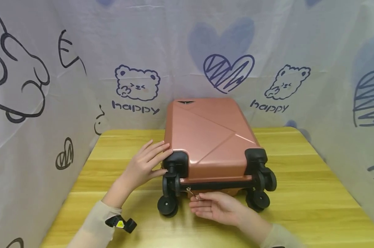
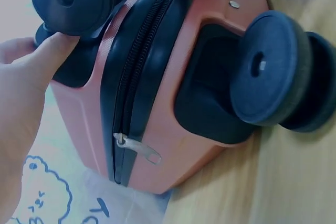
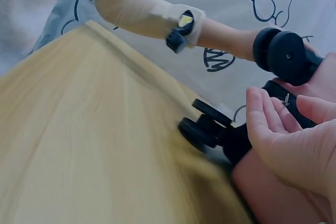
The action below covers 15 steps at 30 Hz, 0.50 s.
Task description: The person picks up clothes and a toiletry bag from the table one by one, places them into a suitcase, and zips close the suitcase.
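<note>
A pink hard-shell suitcase (image 1: 210, 134) lies flat with its wheeled end facing me. My left hand (image 1: 145, 162) rests at its left front corner, fingers extended along the side. In the left wrist view, the left thumb (image 2: 55, 53) touches a black wheel (image 2: 73, 1). Below the front edge, my right hand (image 1: 217, 208) is palm up, thumb and fingertips pinching a metal zipper pull (image 1: 192, 193). The black zipper (image 2: 137, 59) runs shut around that corner. A second zipper pull (image 2: 142, 149) hangs on the suitcase's side.
The suitcase stands on a yellow wood-grain table (image 1: 301, 193). Behind it hangs a white cloth (image 1: 180, 44) printed with hearts and bears. Black twin wheels (image 1: 258, 199) stick out at the right front corner. A small black device (image 1: 121, 223) is strapped to the left sleeve.
</note>
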Available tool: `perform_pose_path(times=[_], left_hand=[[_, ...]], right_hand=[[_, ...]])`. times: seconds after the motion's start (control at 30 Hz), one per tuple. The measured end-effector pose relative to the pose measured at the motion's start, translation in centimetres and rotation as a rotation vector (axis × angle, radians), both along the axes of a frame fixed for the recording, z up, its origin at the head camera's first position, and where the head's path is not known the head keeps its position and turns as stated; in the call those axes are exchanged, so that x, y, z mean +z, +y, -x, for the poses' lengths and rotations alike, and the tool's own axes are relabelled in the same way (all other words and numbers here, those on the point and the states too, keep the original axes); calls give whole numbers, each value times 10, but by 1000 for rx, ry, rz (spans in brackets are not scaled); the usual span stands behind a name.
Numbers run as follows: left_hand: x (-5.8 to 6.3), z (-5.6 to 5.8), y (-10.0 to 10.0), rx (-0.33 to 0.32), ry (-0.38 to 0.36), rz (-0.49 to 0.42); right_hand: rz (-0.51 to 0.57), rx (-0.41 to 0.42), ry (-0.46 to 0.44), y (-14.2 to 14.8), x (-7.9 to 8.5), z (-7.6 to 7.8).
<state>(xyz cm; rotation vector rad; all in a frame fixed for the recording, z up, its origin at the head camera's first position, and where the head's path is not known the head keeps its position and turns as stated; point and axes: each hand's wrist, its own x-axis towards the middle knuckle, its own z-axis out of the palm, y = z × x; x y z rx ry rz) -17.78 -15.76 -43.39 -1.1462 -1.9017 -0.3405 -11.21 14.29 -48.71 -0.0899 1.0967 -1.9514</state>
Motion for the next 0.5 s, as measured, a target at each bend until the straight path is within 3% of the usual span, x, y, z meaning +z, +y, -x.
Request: perform_pose_path(times=[0.23, 0.5], left_hand=[[-11, -28, -15, 57, -45, -127], [-34, -59, -21, 65, -96, -178]], right_hand=[[6, 54, 90, 20, 22, 1], [107, 81, 256, 39, 60, 4]])
